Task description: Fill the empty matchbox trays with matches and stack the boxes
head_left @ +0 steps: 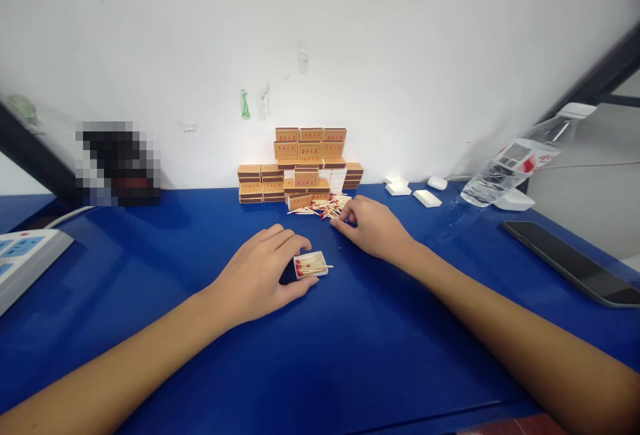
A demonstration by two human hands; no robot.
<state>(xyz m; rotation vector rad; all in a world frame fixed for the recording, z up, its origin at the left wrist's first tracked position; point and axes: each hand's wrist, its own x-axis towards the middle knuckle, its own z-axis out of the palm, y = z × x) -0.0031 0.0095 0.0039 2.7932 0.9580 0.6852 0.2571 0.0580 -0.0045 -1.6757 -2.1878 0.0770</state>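
My left hand (263,268) rests on the blue table (320,355) with thumb and fingers closed round a small white matchbox tray (311,265) that holds several red-tipped matches. My right hand (373,225) reaches forward, its fingers curled and pinching at the near edge of a loose pile of matches (327,207). Behind the pile, a stack of orange matchboxes (303,165) stands against the white wall.
White empty trays (413,193) and a small white case (437,183) lie at the back right. A tilted clear water bottle (525,161) and a dark phone (570,261) are at the right. A white power strip (25,255) sits at the left edge.
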